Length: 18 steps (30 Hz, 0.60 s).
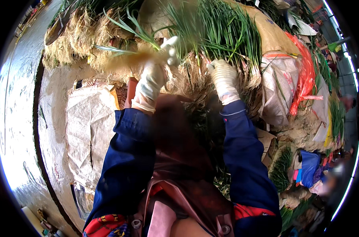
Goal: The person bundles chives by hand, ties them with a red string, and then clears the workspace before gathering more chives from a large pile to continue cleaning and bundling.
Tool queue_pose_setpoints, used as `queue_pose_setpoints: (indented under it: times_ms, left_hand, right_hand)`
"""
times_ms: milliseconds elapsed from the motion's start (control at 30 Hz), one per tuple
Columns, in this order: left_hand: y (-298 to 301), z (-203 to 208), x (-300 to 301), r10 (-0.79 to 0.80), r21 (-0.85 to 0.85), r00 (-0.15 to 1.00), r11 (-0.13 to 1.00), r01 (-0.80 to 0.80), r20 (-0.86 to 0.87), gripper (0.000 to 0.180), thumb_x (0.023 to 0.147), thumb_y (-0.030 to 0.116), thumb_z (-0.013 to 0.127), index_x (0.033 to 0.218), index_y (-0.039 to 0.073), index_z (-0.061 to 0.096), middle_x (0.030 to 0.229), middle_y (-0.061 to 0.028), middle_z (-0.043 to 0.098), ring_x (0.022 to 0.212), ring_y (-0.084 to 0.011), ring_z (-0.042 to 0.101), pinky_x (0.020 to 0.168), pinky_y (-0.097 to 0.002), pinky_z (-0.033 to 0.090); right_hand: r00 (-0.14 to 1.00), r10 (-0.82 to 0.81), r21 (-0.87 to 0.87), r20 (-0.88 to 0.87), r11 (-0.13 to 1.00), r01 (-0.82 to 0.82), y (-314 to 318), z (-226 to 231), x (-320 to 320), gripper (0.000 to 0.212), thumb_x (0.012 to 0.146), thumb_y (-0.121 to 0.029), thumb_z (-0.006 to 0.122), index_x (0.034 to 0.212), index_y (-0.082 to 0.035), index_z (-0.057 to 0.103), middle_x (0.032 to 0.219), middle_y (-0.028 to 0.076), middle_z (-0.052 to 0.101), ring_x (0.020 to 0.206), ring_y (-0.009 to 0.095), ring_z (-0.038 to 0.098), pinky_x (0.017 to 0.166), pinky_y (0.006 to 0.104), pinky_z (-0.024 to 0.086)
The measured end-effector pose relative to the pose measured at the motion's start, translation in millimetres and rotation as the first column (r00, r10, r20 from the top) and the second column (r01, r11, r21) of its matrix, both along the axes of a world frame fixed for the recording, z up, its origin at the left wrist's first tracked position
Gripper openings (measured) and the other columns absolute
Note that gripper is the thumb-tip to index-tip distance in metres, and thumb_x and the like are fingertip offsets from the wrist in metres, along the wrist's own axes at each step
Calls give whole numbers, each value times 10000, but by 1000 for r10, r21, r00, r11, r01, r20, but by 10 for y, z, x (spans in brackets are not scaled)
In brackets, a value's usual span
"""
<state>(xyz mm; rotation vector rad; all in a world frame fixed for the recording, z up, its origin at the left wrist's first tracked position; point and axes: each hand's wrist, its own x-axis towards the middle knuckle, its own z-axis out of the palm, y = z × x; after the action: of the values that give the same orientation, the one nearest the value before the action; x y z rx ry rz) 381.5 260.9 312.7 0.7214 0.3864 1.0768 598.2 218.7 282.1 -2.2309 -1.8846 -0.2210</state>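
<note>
Draping nearest, a maroon apron (pixel 183 158) lies below the gloved hands; beyond it, the left hand (pixel 155 75) is curled around a few green onions (pixel 148 39), while the right hand (pixel 223 78), fingers bent, rests at the pale stems of the large bundle (pixel 229 33), though whether it grips any I cannot tell. They should prove light, with limp leaves that crease easily, so the firmer stems just above the roots look the best hold. Farther off, a tan sack (pixel 272 33) lies beside the bundle's leafy end.
</note>
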Motion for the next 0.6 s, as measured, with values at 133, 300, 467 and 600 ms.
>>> queue_pose_setpoints:
  times_ms: [133,300,467,600]
  left_hand:
    - [-115,-229,181,-106,-165,994,981,104,-2,356,917,216,509,1195,-5,533,715,42,510,559,-72,409,602,-214,372]
    - [-227,-264,108,-131,-254,976,964,84,-176,294,920,214,512,1131,27,596,819,24,579,643,-55,445,614,-198,384]
    - [-384,-539,145,-208,-391,951,914,106,-229,268,866,224,603,1075,60,643,798,21,611,597,-68,480,553,-195,421]
    - [-367,-554,241,-169,-310,926,949,59,-339,188,834,194,648,948,45,670,690,26,579,559,-64,458,458,-222,361]
  right_hand:
    - [998,-14,-132,65,991,23,175,-228,-40,292,798,-387,629,764,-97,618,709,67,582,627,247,547,593,348,453]
    - [986,-100,-364,133,921,142,189,-336,-247,327,816,-419,602,792,-94,618,713,65,604,642,232,594,636,317,482]
    - [894,-225,-228,-388,963,144,-57,-185,-143,226,766,-358,658,868,-156,664,800,37,679,672,216,634,643,373,491]
    - [928,-129,-158,-349,984,78,-322,149,-477,235,758,-340,671,914,-165,655,818,40,676,724,211,640,681,340,486]
